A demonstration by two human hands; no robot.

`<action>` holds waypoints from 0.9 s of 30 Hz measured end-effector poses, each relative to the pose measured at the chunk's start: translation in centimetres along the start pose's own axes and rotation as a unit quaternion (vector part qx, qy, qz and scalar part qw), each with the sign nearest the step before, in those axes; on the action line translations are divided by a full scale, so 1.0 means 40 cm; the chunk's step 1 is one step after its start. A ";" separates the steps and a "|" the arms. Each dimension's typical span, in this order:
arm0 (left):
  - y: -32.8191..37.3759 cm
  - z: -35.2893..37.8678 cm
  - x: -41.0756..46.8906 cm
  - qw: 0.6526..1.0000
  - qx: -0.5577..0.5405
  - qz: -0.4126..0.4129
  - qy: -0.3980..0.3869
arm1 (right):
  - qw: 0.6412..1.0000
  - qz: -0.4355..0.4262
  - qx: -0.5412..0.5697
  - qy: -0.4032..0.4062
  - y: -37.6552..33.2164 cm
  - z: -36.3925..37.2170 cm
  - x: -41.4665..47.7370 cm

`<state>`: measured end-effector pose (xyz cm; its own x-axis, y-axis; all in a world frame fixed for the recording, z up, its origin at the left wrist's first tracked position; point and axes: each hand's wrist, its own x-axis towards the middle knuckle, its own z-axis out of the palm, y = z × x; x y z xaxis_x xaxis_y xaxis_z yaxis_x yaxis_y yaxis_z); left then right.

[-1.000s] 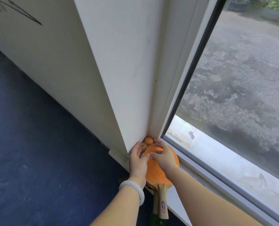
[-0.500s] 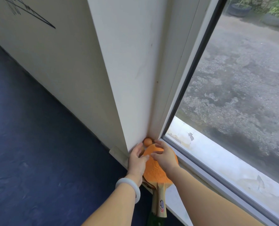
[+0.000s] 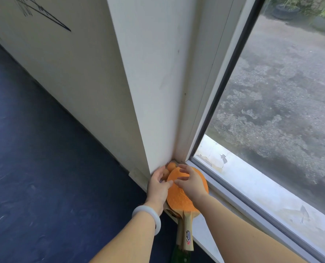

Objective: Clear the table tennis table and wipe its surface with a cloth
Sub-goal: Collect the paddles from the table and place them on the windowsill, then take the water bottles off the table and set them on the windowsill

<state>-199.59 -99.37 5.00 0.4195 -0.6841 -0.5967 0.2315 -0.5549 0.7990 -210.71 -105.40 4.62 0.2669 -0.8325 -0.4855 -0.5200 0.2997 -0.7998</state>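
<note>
Head view: left hand [image 3: 158, 185] and right hand [image 3: 191, 182] rest on the orange table tennis paddle [image 3: 178, 199] on the windowsill [image 3: 202, 234], fingers [image 3: 186, 169] relaxed, gripping nothing.

The paddle [image 3: 180, 196] has a matt orange rubber face, finely pimpled, and its handle [image 3: 188, 232] is smooth varnished wood. The bracelet [image 3: 148, 215] looks smooth and glossy. The wall [image 3: 82, 73] is matt white paint, while the paint on the outer sill [image 3: 222, 160] is flaking and rough.
</note>
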 end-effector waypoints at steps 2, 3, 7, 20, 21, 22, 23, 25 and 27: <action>-0.001 -0.006 -0.001 1.000 0.009 0.001 -0.004 | 1.000 -0.001 -0.004 -0.002 0.001 -0.002 -0.001; -0.003 -0.008 -0.002 1.000 0.011 0.000 -0.005 | 1.000 0.000 -0.008 -0.004 0.002 -0.003 -0.001; -0.012 -0.020 -0.012 0.999 0.033 -0.008 -0.006 | 1.000 0.007 -0.026 -0.014 0.007 0.001 -0.004; -0.024 -0.219 -0.118 0.993 0.107 0.004 0.046 | 0.979 -0.005 -0.135 -0.150 -0.077 0.154 -0.082; -0.024 -0.255 -0.128 0.991 0.120 0.007 0.057 | 0.976 -0.006 -0.148 -0.161 -0.094 0.180 -0.092; -0.025 -0.295 -0.137 0.988 0.137 0.007 0.066 | 0.972 -0.008 -0.159 -0.172 -0.112 0.211 -0.102; -0.025 -0.339 -0.150 0.985 0.158 0.005 0.071 | 0.969 -0.013 -0.167 -0.183 -0.133 0.244 -0.114; -0.033 -0.445 -0.182 0.976 0.202 0.000 0.081 | 0.962 -0.026 -0.179 -0.206 -0.182 0.322 -0.143; -0.052 -0.565 -0.223 0.969 0.225 -0.007 0.102 | 0.955 -0.041 -0.184 -0.228 -0.232 0.415 -0.182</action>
<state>-184.00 -81.41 10.34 0.5948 -0.5922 -0.5435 -0.1485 -0.7455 0.6498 -194.37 -94.38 9.71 0.6010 -0.5311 -0.5973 -0.7102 -0.0120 -0.7039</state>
